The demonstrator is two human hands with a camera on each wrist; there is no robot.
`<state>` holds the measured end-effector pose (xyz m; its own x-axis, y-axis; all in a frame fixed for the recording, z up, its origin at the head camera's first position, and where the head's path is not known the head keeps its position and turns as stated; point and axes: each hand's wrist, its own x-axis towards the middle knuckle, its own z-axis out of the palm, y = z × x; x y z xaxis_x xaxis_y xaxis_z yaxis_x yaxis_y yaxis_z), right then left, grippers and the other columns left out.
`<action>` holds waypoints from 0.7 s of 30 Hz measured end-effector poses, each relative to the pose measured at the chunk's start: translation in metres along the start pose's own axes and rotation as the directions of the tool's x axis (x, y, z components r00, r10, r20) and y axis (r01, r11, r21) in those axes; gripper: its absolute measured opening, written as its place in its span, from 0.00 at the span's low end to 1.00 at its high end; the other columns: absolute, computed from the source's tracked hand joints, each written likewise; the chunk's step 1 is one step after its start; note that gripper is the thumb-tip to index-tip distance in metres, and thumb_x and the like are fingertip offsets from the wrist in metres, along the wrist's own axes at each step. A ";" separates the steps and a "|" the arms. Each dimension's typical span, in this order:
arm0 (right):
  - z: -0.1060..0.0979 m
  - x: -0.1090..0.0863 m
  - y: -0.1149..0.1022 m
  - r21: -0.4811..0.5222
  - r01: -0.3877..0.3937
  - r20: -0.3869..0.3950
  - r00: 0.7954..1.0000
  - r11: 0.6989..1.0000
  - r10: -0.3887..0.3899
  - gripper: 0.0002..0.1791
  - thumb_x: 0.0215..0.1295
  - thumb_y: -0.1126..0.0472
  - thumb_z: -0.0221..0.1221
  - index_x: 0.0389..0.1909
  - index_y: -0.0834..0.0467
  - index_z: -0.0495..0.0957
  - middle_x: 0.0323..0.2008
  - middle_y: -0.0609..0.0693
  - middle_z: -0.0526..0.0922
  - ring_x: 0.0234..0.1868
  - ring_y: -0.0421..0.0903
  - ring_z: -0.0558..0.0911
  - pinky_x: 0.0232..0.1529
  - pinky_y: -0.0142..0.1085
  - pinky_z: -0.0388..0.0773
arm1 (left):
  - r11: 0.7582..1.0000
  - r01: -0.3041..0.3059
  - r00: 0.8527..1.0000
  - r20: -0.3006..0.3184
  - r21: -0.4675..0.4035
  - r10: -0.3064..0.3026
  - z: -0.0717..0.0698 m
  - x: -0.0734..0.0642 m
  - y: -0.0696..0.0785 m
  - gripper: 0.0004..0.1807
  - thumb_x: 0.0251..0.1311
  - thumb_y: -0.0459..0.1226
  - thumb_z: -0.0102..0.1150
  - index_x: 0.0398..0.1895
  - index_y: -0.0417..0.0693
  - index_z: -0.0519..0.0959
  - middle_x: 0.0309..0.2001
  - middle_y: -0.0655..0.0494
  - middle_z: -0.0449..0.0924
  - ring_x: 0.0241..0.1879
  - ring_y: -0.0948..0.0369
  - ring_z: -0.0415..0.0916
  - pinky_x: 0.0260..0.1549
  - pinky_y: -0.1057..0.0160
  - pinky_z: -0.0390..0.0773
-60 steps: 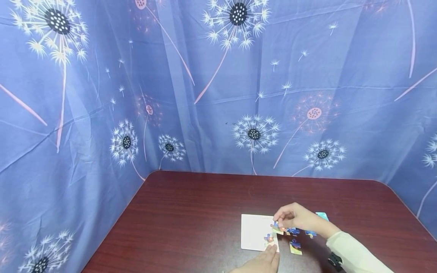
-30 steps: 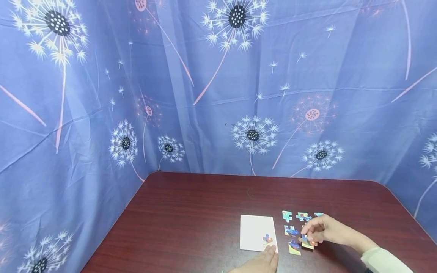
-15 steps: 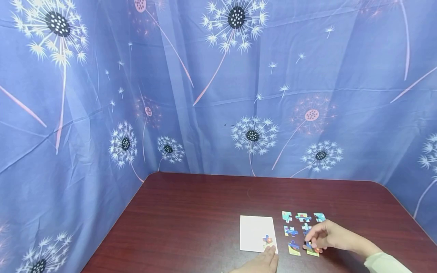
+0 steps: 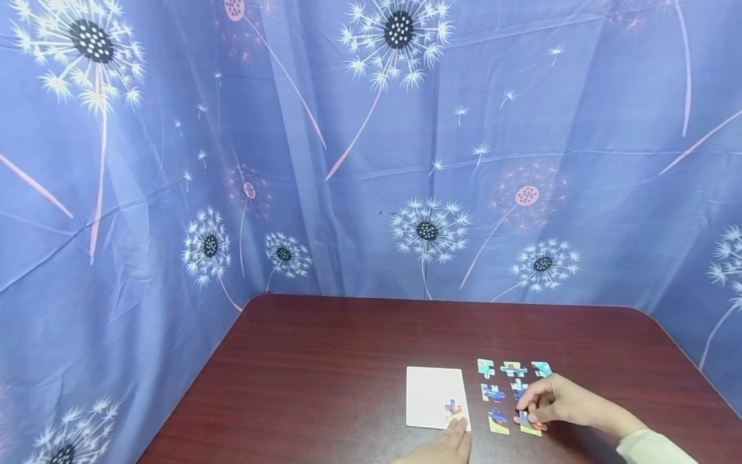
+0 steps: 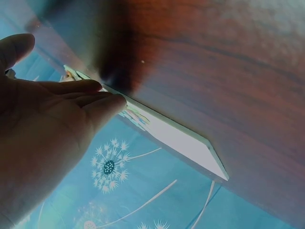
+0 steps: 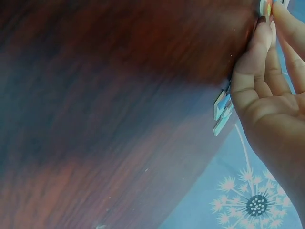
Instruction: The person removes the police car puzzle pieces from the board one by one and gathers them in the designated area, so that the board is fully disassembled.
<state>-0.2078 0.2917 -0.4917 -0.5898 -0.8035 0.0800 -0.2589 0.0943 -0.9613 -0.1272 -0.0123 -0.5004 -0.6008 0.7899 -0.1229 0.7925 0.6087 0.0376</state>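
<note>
A white square board (image 4: 430, 394) lies on the table. One jigsaw puzzle piece (image 4: 453, 408) with a blue, orange and yellow print sits at its near right corner. The fingertips of my left hand (image 4: 439, 446) rest there, its fingers straight and together, also plain in the left wrist view. To the right, my right hand (image 4: 558, 401) pinches another puzzle piece (image 4: 529, 426) between thumb and fingers, low at the table. In the right wrist view only a sliver of that held puzzle piece (image 6: 268, 9) shows.
Several loose puzzle pieces lie in rows right of the board: a corner piece (image 4: 485, 368), a top middle piece (image 4: 513, 368), a blue piece (image 4: 492, 392) and a yellow-edged piece (image 4: 498, 422) among them. Behind the dark red table (image 4: 324, 367) hangs a blue dandelion-print cloth (image 4: 348, 232).
The right hand has carried its puzzle piece from the board's right edge rightward to the near row of loose pieces and lowered it there. The left hand has stayed on the board.
</note>
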 end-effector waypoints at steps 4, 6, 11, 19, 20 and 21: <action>-0.001 0.000 0.000 -0.002 -0.011 0.002 1.000 1.000 0.011 0.10 0.62 0.74 0.57 0.42 0.77 0.76 0.28 0.70 0.77 0.20 0.54 0.78 0.17 0.38 0.70 | 1.000 -0.009 1.000 -0.009 -0.016 0.009 0.001 0.000 -0.001 0.39 0.72 0.58 0.30 0.65 0.32 0.66 0.68 0.40 0.63 0.69 0.55 0.59 0.64 0.68 0.59; 0.000 0.000 -0.001 -0.004 -0.026 -0.005 1.000 1.000 0.026 0.10 0.62 0.73 0.58 0.42 0.77 0.76 0.28 0.68 0.77 0.21 0.50 0.79 0.18 0.38 0.71 | 1.000 -0.014 1.000 -0.010 -0.019 0.014 0.003 -0.001 -0.002 0.39 0.72 0.58 0.30 0.65 0.32 0.66 0.68 0.40 0.62 0.69 0.54 0.58 0.64 0.68 0.59; 0.003 0.000 -0.008 -0.040 -0.058 -0.047 0.997 0.998 0.056 0.10 0.63 0.72 0.58 0.42 0.75 0.77 0.30 0.60 0.80 0.23 0.36 0.76 0.20 0.35 0.74 | 0.999 -0.031 0.999 -0.019 -0.028 0.031 0.006 -0.003 -0.002 0.39 0.72 0.57 0.28 0.67 0.32 0.64 0.68 0.38 0.61 0.69 0.52 0.58 0.64 0.67 0.60; 0.007 0.014 -0.018 -0.166 -0.086 -0.134 0.989 0.982 0.064 0.11 0.65 0.67 0.58 0.44 0.70 0.78 0.31 0.56 0.81 0.28 0.39 0.80 0.30 0.36 0.80 | 0.996 -0.060 0.994 -0.085 0.072 0.066 0.000 -0.008 -0.006 0.37 0.71 0.57 0.35 0.67 0.34 0.64 0.68 0.41 0.63 0.69 0.52 0.59 0.63 0.66 0.63; 0.008 0.015 -0.020 -0.178 -0.097 -0.149 0.986 0.979 0.071 0.11 0.65 0.67 0.58 0.44 0.70 0.78 0.32 0.55 0.81 0.30 0.39 0.80 0.32 0.36 0.80 | 0.996 -0.055 0.994 -0.085 0.064 0.061 -0.002 -0.008 -0.007 0.38 0.70 0.58 0.37 0.68 0.35 0.63 0.69 0.42 0.62 0.69 0.53 0.59 0.62 0.66 0.63; 0.009 0.017 -0.021 -0.192 -0.106 -0.161 0.984 0.976 0.075 0.11 0.66 0.66 0.58 0.45 0.69 0.78 0.33 0.55 0.82 0.32 0.39 0.81 0.34 0.35 0.80 | 0.998 -0.044 0.995 -0.083 0.047 0.047 -0.004 -0.010 -0.009 0.39 0.69 0.59 0.39 0.69 0.36 0.62 0.69 0.42 0.61 0.70 0.53 0.58 0.62 0.66 0.63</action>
<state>-0.2055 0.2709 -0.4730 -0.7229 -0.6892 0.0489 -0.3370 0.2899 -0.8957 -0.1288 -0.0249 -0.4956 -0.5691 0.8213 -0.0387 0.8220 0.5694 -0.0037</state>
